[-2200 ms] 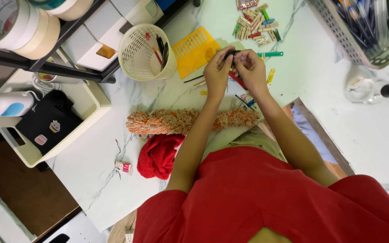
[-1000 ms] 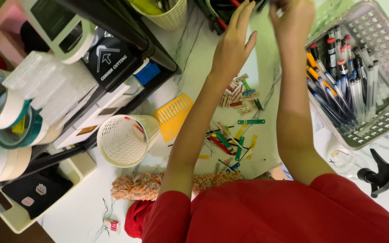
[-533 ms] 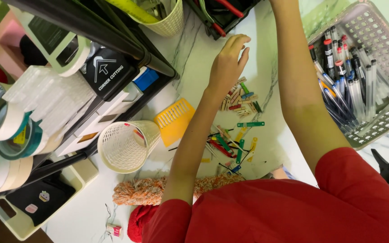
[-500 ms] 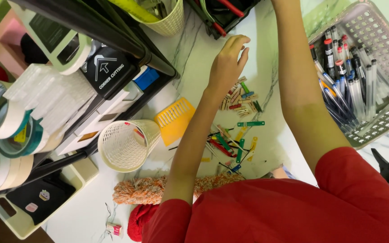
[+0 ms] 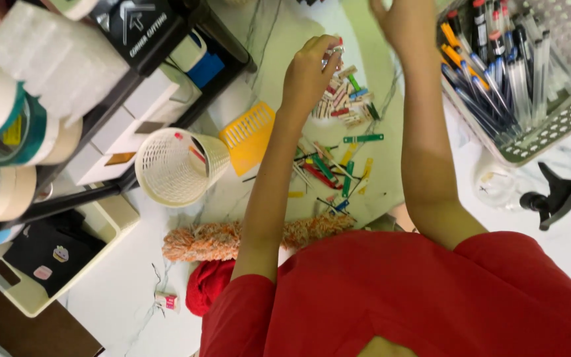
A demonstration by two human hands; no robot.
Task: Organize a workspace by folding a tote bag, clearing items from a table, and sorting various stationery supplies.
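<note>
From up here I see my own body mostly as a plain red short-sleeved cotton shirt [image 5: 431,297], filling the lower part of the view. Its sleeves end above the elbows, the left one with a neat hemmed edge. Both forearms are bare: no watch, bracelet or glove. My left hand [image 5: 308,76] and right hand [image 5: 404,23] carry no rings that I can make out.

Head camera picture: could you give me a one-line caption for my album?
Left hand pinches a small clip over a pile of coloured clothespins; right hand is raised beside a grey basket of pens.
</note>
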